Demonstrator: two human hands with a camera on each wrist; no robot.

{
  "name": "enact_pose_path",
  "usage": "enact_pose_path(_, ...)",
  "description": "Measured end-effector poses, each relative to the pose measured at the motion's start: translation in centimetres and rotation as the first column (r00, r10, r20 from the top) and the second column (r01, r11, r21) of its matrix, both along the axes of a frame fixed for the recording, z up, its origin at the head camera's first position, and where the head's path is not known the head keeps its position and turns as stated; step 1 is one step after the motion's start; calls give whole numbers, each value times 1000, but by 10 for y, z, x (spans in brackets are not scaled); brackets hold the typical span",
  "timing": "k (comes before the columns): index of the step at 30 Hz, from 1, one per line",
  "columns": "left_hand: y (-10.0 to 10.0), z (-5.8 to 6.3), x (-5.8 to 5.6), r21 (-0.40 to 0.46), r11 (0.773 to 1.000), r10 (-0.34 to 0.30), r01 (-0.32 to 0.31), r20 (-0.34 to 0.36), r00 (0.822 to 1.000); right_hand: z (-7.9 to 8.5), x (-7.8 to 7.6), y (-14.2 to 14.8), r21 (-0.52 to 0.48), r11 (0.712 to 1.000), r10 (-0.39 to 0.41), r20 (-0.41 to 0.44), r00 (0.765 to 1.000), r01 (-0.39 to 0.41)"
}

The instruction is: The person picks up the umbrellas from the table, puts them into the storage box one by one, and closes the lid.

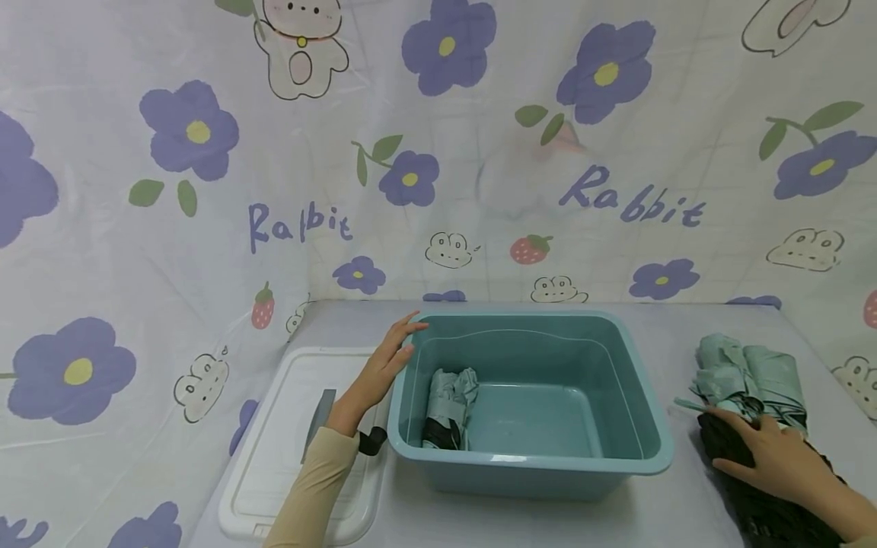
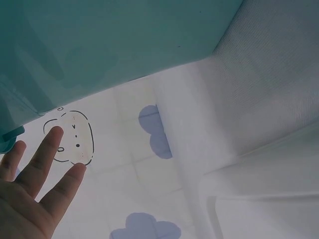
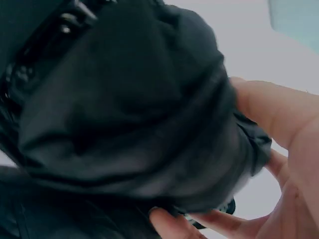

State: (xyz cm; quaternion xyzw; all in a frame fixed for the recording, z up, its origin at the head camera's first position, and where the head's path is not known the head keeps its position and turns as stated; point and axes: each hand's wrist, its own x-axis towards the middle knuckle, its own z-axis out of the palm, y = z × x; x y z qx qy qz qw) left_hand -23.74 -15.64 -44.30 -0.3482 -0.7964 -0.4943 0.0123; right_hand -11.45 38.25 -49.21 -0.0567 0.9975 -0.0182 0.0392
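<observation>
At the right, my right hand [image 1: 781, 460] grips a bundle of black folded fabric [image 3: 134, 114], thumb on one side and fingers curled under the other. Behind it lie pale green rolled fabric bundles [image 1: 774, 373] with dark edges. My left hand [image 1: 384, 361] rests at the left rim of a blue-green plastic bin [image 1: 521, 483], its fingers spread and fairly straight; the left wrist view shows them beside the bin's outer wall. Inside the bin, against the left side, lies a pale green and black rolled bundle [image 1: 448, 399].
A white lid [image 1: 263, 464] with a grey handle [image 1: 318, 422] lies left of the bin, under my left forearm. More black fabric [image 1: 760, 517] lies on the white table below my right hand. A flower-printed curtain [image 1: 479, 190] hangs behind and along the sides.
</observation>
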Motion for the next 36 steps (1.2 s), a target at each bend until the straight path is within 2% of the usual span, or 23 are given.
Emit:
enact_pose_path(4,0,0,0,3,1000,1,-1,-4,1000,-3,0,-8,-38,999,15,-4,1000,-15)
enact_pose_path(8,0,0,0,4,1000,3,-3,-7,1000,-6,-1,-12,-32,999,14,-14,1000,-15)
enact_pose_path(16,0,1,0,19,1000,-5,5,-12,1000,-5,-6,-10,-77,996,-44,34,998,47)
enact_pose_path(25,0,-2,-2,8,1000,-13,13,-6,1000,-1,-8,-5,-142,986,-70,91,993,83)
enact_pose_path(36,-1,-2,-2,3,1000,-2,2,8,1000,14,-8,-5,-257,965,-48,20,999,51)
